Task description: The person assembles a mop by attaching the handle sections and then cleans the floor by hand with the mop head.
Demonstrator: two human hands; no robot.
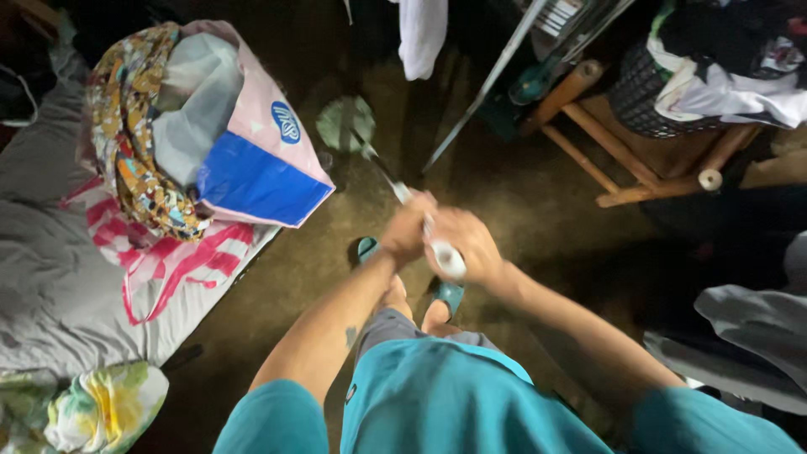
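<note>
Both hands grip the pale handle of a long mop or sweeper pole (395, 187) in front of me. My left hand (407, 230) holds the shaft lower down, and my right hand (465, 245) is closed around the white upper end. The pole slants away to a round greenish head (345, 124) resting on the dark floor. Below the hands I see my feet in teal sandals (450, 292) and my teal shirt.
A pink and blue bag (261, 160) stuffed with floral cloth sits on a grey mattress (50, 277) at left. A wooden stool frame (622, 160) with a laundry basket (647, 92) stands at right. A metal rod (483, 88) leans at the back. Grey cloth (748, 328) lies at right.
</note>
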